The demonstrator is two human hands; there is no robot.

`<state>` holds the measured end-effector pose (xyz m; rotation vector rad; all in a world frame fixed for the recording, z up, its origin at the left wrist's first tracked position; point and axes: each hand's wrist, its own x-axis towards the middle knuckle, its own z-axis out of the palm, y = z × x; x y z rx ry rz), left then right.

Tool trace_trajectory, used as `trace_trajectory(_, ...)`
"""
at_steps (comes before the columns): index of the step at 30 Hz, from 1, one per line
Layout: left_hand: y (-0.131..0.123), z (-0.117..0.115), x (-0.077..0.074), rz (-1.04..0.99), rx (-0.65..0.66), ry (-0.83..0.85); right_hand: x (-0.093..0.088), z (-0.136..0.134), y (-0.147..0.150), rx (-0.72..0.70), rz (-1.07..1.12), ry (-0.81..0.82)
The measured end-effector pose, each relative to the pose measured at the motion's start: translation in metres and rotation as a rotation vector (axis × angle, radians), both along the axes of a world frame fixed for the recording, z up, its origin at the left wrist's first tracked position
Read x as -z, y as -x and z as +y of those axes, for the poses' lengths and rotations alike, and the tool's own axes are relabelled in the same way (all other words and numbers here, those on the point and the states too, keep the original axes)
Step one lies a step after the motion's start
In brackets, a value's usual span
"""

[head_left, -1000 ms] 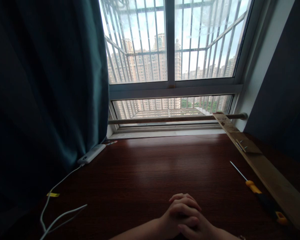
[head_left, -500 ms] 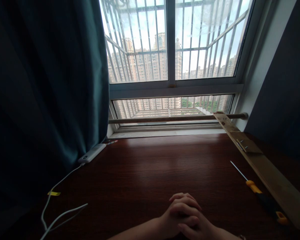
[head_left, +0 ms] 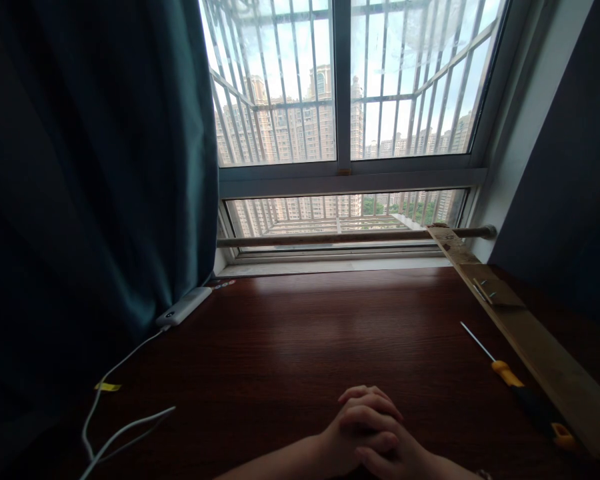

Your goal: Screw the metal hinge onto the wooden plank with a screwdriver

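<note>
My left hand (head_left: 339, 440) and my right hand (head_left: 405, 448) are clasped at the bottom centre, their fingers laced together over the dark red-brown wooden table (head_left: 300, 333). Both are closed, and no object shows between them. To their right lies a screwdriver (head_left: 510, 377) with a yellow and black handle, its thin shaft pointing away towards the window. Beside it a long wooden board (head_left: 545, 360) runs from the lower right up to the rail. On the board sits a small brown piece (head_left: 505, 295) bearing a few thin metal screws or nails (head_left: 484, 287).
A white power strip or power bank (head_left: 186, 307) lies by the blue curtain (head_left: 180, 167), with a white cable (head_left: 100, 387) trailing from it across a yellow tag (head_left: 109, 387). Beyond the table, a rail (head_left: 300, 241) crosses in front of the barred window (head_left: 345, 180).
</note>
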<state>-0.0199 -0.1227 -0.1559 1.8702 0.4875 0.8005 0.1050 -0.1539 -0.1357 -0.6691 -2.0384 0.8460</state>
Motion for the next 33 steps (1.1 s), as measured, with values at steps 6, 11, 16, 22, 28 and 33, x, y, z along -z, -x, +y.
trace_trajectory(6, 0.0013, -0.0005, -0.0021, -0.038, 0.007, -0.017, -0.0002, 0.0012, -0.0002, -0.016, 0.025, 0.003)
trace_trajectory(11, 0.0006, 0.0007, 0.0017, -0.081, 0.011, -0.012, -0.0008, 0.0, -0.0001, -0.024, 0.04, 0.017)
trace_trajectory(16, 0.0008, 0.0015, 0.0027, -0.099, 0.016, -0.029, 0.0005, -0.0006, -0.0005, -0.03, 0.037, 0.007)
trace_trajectory(22, 0.0004, 0.0013, 0.0024, -0.025, 0.008, -0.002, 0.0021, 0.0007, -0.0007, -0.023, 0.036, -0.003)
trace_trajectory(28, 0.0008, 0.001, 0.002, 0.07, 0.003, 0.036, 0.0017, 0.0003, -0.0007, -0.021, 0.037, 0.001)
trace_trajectory(33, 0.0021, -0.0025, -0.0054, -0.045, 0.009, 0.024, 0.0007, 0.0001, -0.0003, -0.02, 0.06, 0.002)
